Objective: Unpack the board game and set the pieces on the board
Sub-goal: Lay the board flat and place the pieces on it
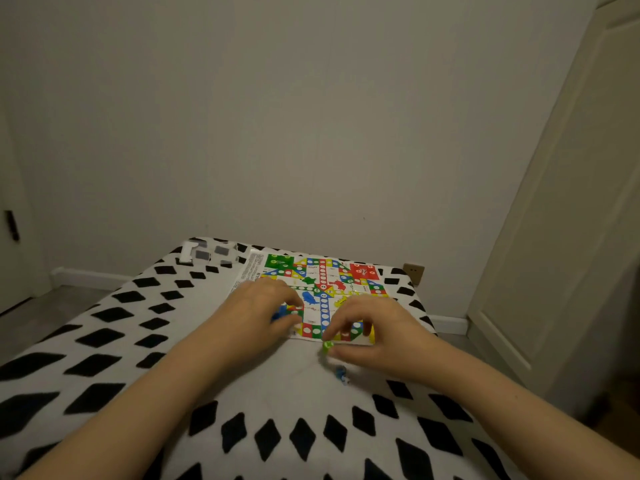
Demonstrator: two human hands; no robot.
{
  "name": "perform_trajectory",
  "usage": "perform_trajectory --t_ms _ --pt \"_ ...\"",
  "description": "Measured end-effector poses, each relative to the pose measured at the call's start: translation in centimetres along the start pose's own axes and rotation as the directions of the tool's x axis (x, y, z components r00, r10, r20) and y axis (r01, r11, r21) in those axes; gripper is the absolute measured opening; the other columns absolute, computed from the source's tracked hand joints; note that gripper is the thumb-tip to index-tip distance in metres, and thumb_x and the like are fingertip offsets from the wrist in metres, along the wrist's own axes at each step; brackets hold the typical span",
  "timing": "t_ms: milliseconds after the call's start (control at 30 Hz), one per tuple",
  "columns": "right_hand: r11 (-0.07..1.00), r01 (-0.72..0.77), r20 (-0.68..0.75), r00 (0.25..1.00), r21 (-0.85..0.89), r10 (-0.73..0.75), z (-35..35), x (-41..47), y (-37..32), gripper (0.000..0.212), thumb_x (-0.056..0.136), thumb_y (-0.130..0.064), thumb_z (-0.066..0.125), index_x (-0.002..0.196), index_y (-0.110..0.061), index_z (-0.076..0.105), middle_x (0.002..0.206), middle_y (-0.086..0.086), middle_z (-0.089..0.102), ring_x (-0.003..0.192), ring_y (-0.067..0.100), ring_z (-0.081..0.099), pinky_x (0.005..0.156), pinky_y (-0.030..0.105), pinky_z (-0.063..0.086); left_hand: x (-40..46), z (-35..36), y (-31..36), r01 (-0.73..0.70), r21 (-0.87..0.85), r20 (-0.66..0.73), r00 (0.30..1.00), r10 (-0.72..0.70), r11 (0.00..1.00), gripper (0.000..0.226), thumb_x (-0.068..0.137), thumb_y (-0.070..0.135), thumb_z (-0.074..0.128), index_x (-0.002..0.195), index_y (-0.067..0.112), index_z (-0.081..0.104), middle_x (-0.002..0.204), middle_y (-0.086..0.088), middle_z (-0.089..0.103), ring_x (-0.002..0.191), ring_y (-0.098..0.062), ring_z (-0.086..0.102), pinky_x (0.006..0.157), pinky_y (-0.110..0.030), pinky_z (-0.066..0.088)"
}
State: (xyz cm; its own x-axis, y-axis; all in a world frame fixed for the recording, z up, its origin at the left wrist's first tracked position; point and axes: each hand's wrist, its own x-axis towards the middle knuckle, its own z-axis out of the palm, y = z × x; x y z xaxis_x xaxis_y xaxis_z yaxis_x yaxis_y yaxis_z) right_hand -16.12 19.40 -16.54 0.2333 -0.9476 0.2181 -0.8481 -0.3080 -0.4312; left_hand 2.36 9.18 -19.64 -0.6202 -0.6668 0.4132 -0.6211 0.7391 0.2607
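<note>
Looking down over our own forearms, we find the game board (320,285) spread flat at the far end of a white cover with black diamonds (145,344). It is a paper sheet printed in green, red, blue and yellow, with white spots along its tracks.

Our left hand (258,311) rests on the near left part of the board, fingers curled and close together. Something blue (280,312) shows at the fingertips, on or over the blue corner; we cannot tell whether the hand grips a piece or merely touches the sheet.

Our right hand (372,329) sits at the near edge of the board, over its yellow corner. Thumb and forefinger are pinched narrowly on a small green piece (327,347), which lies just at the board's near border, on or barely above the cover.

A small blue piece (342,372) lies loose on the cover, just nearer to us than the right hand and off the board.

A clear plastic box (211,253) with a white part stands on the cover beside the far left corner of the board, apart from both hands.
</note>
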Motion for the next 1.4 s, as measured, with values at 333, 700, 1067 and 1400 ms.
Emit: perform_trajectory --t_ms 333,700,1067,1400 --pt "0.967 -0.201 -0.123 0.967 0.157 0.221 0.9 9.6 1.2 0.012 0.082 -0.017 0.069 0.095 -0.018 0.071 0.085 -0.009 0.064 0.076 0.002 0.058 0.062 0.01 0.044 3.1 -0.9 -4.6 0.295 -0.06 0.147 0.947 -0.284 0.953 0.031 0.092 0.034 0.052 0.12 0.023 0.056 0.131 0.0 0.05 0.117 -0.015 0.048 0.092 -0.031 0.045" --pt "0.927 -0.363 -0.168 0.912 0.095 0.375 3.9 18.3 5.0 0.017 0.084 -0.011 0.065 0.1 -0.014 0.07 0.09 -0.002 0.062 0.084 0.012 0.059 0.08 0.026 0.053 5.1 -0.5 -7.5 0.288 -0.04 0.224 0.936 -0.272 0.957 0.039 0.089 0.034 0.056 0.126 0.024 0.054 0.129 0.0 0.053 0.108 -0.012 0.054 0.089 -0.027 0.047" --pt "0.914 -0.406 -0.187 0.899 -0.012 0.396 5.5 20.8 6.1 0.016 0.086 -0.014 0.063 0.1 -0.016 0.068 0.102 0.002 0.066 0.094 0.016 0.061 0.084 0.03 0.053 5.3 -0.2 -8.1 0.287 -0.078 0.285 0.924 -0.255 0.955 0.043 0.09 0.034 0.055 0.131 0.023 0.049 0.135 -0.001 0.048 0.111 -0.012 0.054 0.09 -0.027 0.049" --pt "0.916 -0.4 -0.204 0.894 0.033 0.398 5.8 20.7 6.1 0.016 0.087 -0.016 0.062 0.102 -0.016 0.068 0.101 0.002 0.068 0.091 0.016 0.062 0.086 0.034 0.054 5.2 -0.2 -7.9 0.284 -0.049 0.312 0.915 -0.255 0.958 0.047 0.091 0.035 0.054 0.135 0.024 0.044 0.141 -0.001 0.041 0.122 -0.014 0.047 0.097 -0.029 0.044"
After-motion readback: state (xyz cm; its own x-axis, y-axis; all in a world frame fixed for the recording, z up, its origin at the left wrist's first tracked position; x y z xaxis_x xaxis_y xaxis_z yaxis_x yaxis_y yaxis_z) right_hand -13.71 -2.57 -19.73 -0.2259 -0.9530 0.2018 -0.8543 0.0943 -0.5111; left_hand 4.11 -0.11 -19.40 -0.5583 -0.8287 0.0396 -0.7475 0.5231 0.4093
